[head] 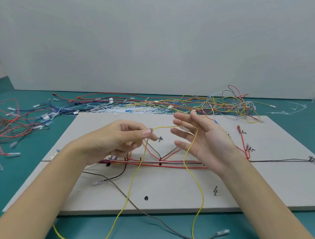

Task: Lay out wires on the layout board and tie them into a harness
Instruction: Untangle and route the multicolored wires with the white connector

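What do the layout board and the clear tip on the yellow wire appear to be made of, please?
The layout board looks like a pale, matte sheet, perhaps painted wood or fibreboard: flat face, thick square edge, no gloss. The clear tip of the yellow wire, pinched by the left hand, seems to be translucent soft plastic sleeving.

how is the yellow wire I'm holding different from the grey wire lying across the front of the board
The yellow wire is lifted, pinched by the left hand and draped over the open right hand; the grey wire lies untouched.
The yellow wire hangs in long loops past the layout board; the grey wire runs as one gentle curve off its front edge.
Both are thin wires with clear-sleeved terminals.
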Motion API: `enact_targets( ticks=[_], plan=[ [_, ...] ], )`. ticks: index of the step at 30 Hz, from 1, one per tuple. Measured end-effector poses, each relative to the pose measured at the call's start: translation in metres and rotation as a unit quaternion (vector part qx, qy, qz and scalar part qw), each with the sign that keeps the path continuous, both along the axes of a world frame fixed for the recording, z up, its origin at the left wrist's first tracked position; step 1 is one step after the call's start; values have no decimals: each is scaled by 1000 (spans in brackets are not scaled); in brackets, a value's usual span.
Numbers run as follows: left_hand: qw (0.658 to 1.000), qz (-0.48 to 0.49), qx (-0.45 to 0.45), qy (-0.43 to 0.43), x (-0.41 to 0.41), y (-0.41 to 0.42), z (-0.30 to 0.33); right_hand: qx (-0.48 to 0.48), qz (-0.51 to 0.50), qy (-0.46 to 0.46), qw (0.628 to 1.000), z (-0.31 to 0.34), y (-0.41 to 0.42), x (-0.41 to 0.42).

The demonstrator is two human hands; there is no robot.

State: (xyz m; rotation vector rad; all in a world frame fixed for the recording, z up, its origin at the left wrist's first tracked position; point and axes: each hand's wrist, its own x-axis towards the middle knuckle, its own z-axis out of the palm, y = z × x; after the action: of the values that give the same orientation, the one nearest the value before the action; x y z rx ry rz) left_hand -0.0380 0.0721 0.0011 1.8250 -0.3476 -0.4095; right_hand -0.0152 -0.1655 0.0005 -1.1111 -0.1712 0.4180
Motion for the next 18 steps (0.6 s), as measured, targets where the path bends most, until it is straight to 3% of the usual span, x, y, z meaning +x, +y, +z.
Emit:
enact_targets(
  ticks=[3, 6, 9, 13, 18],
  plan=[
    [999, -47, -28, 1, -1, 4, 2, -24, -28, 7, 999, -2, -3, 3],
    [987, -159, -13, 30, -7, 13, 5, 16, -18, 44, 999, 0, -5, 4],
    [980, -195, 27, 40, -10, 18, 6, 61, 16, 72, 995, 1, -6, 5],
    [988, -145, -4, 46, -10, 14, 7, 119, 50, 95, 987, 3, -9, 6],
    [998, 15, -59, 26, -5, 7, 8, 137, 83, 99, 982, 6, -13, 5]
  ],
)
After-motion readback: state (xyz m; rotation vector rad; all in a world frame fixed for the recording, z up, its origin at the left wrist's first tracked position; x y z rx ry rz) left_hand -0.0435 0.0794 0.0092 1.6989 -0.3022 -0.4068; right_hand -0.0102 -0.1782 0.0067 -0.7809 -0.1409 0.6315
